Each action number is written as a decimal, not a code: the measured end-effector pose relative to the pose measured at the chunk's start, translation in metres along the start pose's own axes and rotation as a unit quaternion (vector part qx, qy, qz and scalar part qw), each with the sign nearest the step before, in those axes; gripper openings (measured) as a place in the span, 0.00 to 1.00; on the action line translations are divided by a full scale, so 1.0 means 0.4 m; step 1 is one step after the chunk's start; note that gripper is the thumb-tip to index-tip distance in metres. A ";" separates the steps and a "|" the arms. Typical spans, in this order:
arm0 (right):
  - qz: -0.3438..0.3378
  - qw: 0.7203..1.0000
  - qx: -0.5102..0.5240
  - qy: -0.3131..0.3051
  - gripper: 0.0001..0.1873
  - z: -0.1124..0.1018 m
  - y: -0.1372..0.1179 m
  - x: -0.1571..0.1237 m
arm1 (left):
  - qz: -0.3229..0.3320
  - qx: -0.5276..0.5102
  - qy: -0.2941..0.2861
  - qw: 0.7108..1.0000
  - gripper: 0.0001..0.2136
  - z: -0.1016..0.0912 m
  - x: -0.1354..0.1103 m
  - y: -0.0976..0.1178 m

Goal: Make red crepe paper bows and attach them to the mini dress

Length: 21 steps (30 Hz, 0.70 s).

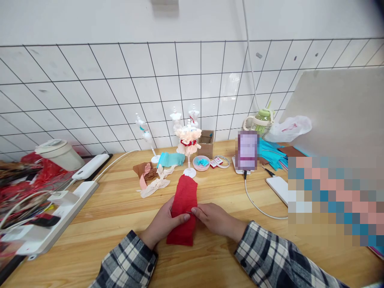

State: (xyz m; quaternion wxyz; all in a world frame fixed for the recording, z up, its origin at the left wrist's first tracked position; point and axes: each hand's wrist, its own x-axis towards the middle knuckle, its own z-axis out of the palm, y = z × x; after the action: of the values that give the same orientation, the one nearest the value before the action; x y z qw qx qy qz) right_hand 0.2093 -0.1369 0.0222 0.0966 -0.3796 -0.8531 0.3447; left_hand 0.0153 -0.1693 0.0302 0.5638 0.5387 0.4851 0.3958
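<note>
A strip of red cloth (183, 200) is held up over the table in front of me. My left hand (166, 219) grips its left side, thumb on the front and fingers behind. On its right edge my right hand (210, 216) is pinched closed, thumb and fingertips together. A thin line crosses the cloth at the right fingertips, too small to name. Just beyond the cloth stands a miniature dress form (189, 160) wearing a peach ruffled garment with a red band. Pale fabric scraps (156, 186) and a turquoise pleated cloth (171, 160) lie to its left.
Several white dress forms, one at the left (147, 136), stand by the tiled wall. A pink bowl (196, 168) with blue scraps and a cardboard box (207, 142) are behind. A phone (247, 150) stands right; a power strip (69, 212) lies left.
</note>
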 end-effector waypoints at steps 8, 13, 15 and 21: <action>0.002 1.000 0.024 0.012 0.27 -0.008 -0.009 -0.007 | 0.044 -0.097 -0.012 0.994 0.37 0.002 0.006 -0.009; 0.000 1.000 0.016 0.016 0.27 -0.003 -0.006 -0.005 | 0.041 -0.096 -0.004 0.994 0.39 0.006 0.006 -0.009; 0.002 1.000 0.005 0.015 0.27 -0.002 -0.002 -0.002 | 0.042 -0.095 0.001 0.995 0.40 0.005 0.006 -0.009; 0.008 1.000 -0.006 0.012 0.27 -0.001 0.006 0.002 | 0.048 -0.087 0.006 0.995 0.42 0.005 0.004 -0.003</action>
State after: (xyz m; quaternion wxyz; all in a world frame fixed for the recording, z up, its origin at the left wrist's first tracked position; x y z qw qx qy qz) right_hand 0.2102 -0.1353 0.0208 0.1020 -0.3914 -0.8506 0.3360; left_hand 0.0175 -0.1683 0.0286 0.5859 0.5081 0.4255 0.4664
